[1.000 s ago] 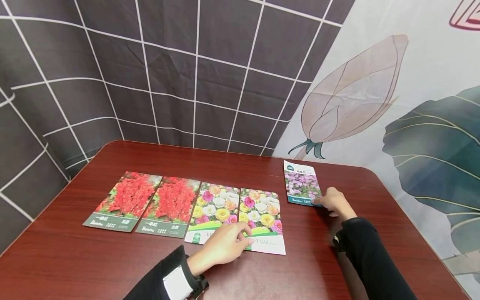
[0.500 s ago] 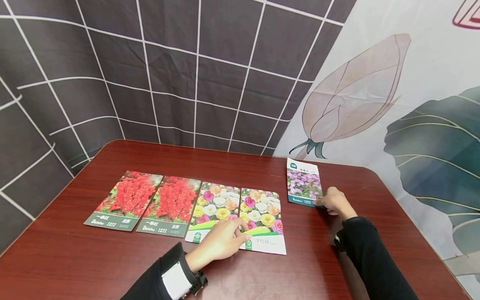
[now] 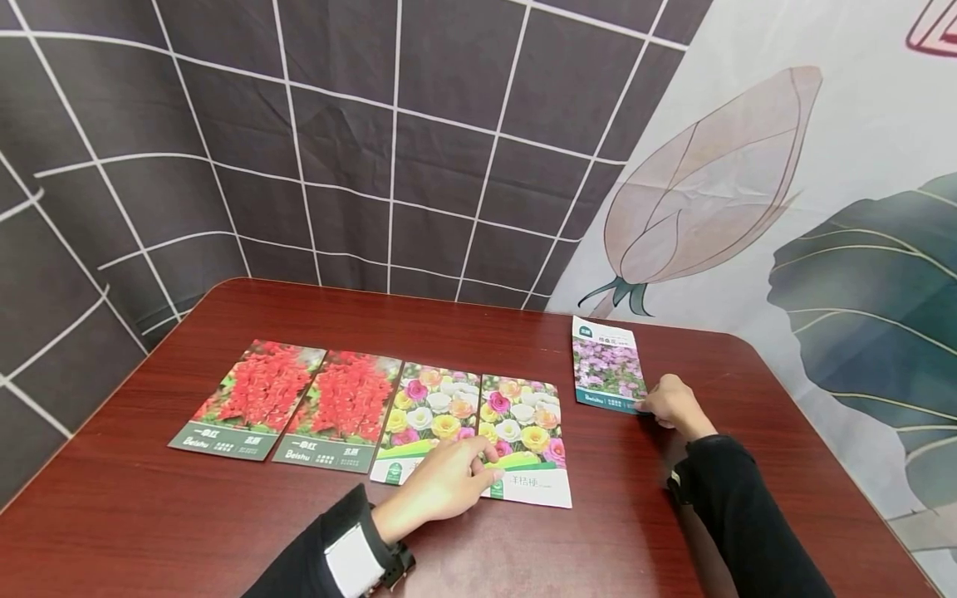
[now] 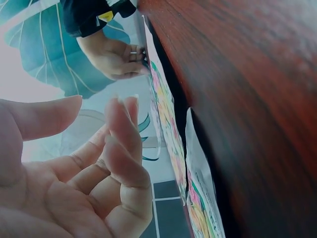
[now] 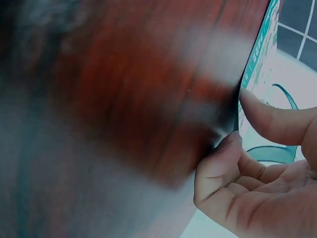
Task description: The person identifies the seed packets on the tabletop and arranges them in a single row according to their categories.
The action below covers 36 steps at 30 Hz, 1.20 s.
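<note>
In the head view, the right hand (image 3: 675, 404) pinches the lower right corner of a purple-flower seed packet (image 3: 609, 365) lying at the back right. The right wrist view shows thumb and forefinger at that packet's edge (image 5: 258, 52). My left hand (image 3: 447, 480) hovers over the lower edges of two packets with multicoloured blooms, one left (image 3: 429, 403), one right (image 3: 523, 415). Its fingers are loosely bent with nothing between them in the left wrist view, beside the packets (image 4: 166, 114). Further left lie two red-flower packets, an outer one (image 3: 263, 386) and an inner one (image 3: 347, 399).
All packets lie on a dark red wooden table (image 3: 598, 531) with rounded far corners. Behind its far edge hang a dark gridded cloth (image 3: 336, 141) and a pale cloth (image 3: 860, 124) with a bud and leaf print.
The purple-flower packet has shifted slightly to the right and back with the right hand, which then slid a little further right along its corner. The left hand has stayed nearly still.
</note>
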{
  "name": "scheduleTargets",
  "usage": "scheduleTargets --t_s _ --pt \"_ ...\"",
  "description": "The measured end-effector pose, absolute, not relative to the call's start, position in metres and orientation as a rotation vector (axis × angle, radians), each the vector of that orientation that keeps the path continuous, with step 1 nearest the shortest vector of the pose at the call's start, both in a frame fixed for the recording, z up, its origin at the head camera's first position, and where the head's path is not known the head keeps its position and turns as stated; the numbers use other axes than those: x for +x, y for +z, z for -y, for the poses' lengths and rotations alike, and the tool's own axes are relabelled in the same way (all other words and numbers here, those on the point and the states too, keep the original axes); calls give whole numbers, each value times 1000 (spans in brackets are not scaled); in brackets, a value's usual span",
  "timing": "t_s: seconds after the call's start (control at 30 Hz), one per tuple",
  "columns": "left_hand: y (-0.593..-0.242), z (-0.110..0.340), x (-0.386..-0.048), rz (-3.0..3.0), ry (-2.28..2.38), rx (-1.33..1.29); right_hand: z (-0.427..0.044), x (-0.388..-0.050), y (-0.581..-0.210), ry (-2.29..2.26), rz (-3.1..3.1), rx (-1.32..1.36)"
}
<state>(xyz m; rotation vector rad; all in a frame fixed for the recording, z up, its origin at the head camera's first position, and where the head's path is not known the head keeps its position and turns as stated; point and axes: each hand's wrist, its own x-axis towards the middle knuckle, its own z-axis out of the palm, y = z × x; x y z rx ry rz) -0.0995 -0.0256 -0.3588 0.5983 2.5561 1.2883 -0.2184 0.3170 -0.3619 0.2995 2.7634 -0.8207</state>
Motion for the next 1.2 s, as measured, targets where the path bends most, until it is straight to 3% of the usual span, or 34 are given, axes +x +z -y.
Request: scheduleTargets --t_s 0.83,1.2 --pt "-359 25 -100 -2510 1329 614 -337 -192 -354 -1485 -2466 390" --pt "-360 26 -101 -2539 1359 619 -324 -174 -352 -1678 -2473 255"
